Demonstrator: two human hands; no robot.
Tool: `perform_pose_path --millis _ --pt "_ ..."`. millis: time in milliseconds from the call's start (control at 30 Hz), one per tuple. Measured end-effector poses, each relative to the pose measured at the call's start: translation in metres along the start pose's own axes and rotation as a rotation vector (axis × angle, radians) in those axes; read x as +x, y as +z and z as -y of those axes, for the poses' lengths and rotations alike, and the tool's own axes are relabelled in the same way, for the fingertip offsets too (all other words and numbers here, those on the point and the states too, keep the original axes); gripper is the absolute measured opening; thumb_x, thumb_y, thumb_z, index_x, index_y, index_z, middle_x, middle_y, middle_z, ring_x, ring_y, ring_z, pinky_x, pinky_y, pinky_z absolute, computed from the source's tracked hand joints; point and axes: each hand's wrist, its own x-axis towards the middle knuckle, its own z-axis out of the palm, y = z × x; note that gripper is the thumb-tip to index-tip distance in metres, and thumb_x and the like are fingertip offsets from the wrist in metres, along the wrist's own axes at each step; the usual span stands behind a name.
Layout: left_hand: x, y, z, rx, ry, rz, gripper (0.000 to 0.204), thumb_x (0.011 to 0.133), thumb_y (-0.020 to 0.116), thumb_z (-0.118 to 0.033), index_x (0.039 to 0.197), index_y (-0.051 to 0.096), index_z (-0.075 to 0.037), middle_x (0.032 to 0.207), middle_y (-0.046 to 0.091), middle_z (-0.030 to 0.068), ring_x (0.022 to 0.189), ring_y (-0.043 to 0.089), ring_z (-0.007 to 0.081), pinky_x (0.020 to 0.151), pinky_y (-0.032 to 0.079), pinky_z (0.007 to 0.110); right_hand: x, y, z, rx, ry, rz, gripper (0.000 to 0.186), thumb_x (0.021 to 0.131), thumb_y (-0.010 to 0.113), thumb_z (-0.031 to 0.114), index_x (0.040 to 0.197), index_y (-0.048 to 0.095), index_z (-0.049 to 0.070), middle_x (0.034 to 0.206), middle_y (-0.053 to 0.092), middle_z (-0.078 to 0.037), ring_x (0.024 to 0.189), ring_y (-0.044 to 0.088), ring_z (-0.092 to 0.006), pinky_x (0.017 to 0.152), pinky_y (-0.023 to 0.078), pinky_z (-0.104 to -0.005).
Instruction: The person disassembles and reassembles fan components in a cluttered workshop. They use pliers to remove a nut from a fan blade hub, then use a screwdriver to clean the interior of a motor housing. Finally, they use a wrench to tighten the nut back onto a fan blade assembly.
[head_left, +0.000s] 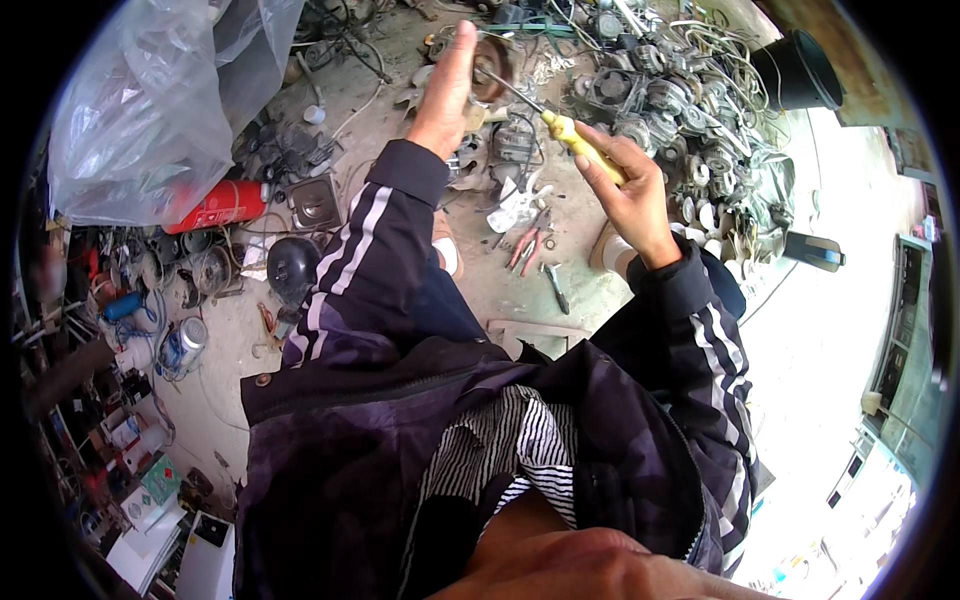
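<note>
A rusty brown, round, hollow metal part (492,68) is held in the left hand (441,103), its left edge gripped with the thumb pointed straight up, while the other fingers of that hand are mostly hidden from sight. A screwdriver with a yellow handle and a thin metal shaft (592,152) is pinched in the right hand (638,203), the thumb being pressed along one side of the handle and the fingers curled on the other. The shaft is aimed away from the right fingers toward the left ones, and its tip is brought to the hollow of the rusty part; whether contact is made cannot be told. Below the gap between the two sets of fingers, a white, bladed, fan-like piece (515,207) is seen on the grey concrete floor (498,300), with red-handled metal pliers (526,248) just beside it. A small hand tool with a dark handle (557,290) is placed nearer the body, beyond the pliers. Past the right fingers, a heap of grey metal motor parts (668,98) is spread, with a black plastic bucket (800,72) farther out. Well left of the left fingers, a cloudy translucent plastic bag (150,120) and a red cylinder (222,206) are seen.
</note>
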Motion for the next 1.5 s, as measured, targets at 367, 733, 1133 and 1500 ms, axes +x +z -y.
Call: perform_pose_path --millis 367,733,1133,1500 --pt "-0.008 0.002 -0.013 0.99 0.588 -0.2 0.064 0.079 0.067 -0.058 0.118 0.058 -0.008 0.114 0.063 0.0103 0.109 0.058 0.0269 0.099 0.039 0.042 0.011 -0.002 -0.014 0.534 0.503 0.007 0.026 0.094 0.059 0.03 0.107 0.054 0.008 0.08 0.054 0.003 0.066 0.045 -0.0044 0.057 0.035 -0.0203" --pt "-0.028 0.037 0.035 -0.288 -0.425 0.236 0.065 0.096 0.033 -0.062 0.116 0.058 -0.006 0.111 0.064 0.0068 0.101 0.061 0.0189 0.091 0.049 0.036 0.012 0.026 -0.042 0.786 0.614 -0.018 0.025 0.085 0.073 0.019 0.09 0.054 0.003 0.073 0.061 -0.003 0.054 0.055 -0.0081 0.048 0.044 -0.0207" --pt "-0.019 0.019 0.019 0.155 -0.419 0.184 0.07 0.095 0.039 -0.058 0.142 0.033 -0.006 0.141 0.047 0.0104 0.132 0.041 0.0232 0.113 0.013 0.047 0.007 -0.169 -0.056 0.336 0.371 -0.73 0.022 0.081 0.074 0.017 0.092 0.061 0.003 0.073 0.058 -0.001 0.059 0.054 -0.0082 0.049 0.043 -0.0224" --pt "-0.029 0.027 0.018 0.232 -0.482 0.263 0.05 0.097 0.046 -0.047 0.131 0.049 -0.011 0.131 0.056 0.0049 0.124 0.049 0.019 0.108 0.024 0.041 -0.117 -0.146 -0.288 0.708 1.334 -0.448 0.019 0.089 0.054 0.023 0.079 0.055 0.007 0.064 0.055 -0.003 0.052 0.053 -0.0149 0.049 0.048 -0.0278"
